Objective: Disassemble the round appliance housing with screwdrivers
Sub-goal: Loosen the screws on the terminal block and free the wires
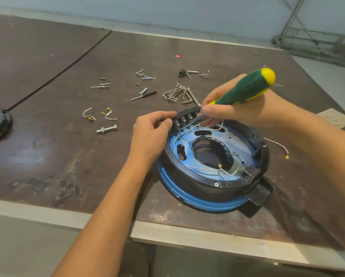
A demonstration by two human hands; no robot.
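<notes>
Table [47, 166]: a worn brown board, edged in metal.
Housing [197, 198]: set near the front edge, blue rim down.
Screws [144, 74]: scattered across the far middle.
Hex keys [179, 93]: bunched just behind the housing.
Bolt [107, 129]: laid left of the housing, below short wires [89, 114].

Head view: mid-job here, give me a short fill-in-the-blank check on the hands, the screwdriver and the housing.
1. The right hand grips a screwdriver whose handle is green and ____.
2. The left hand holds the rim of the housing, whose outer band is coloured ____.
3. A lone bolt with a nut lies on the table to the ____ of the housing.
Missing words: yellow; blue; left.
</notes>
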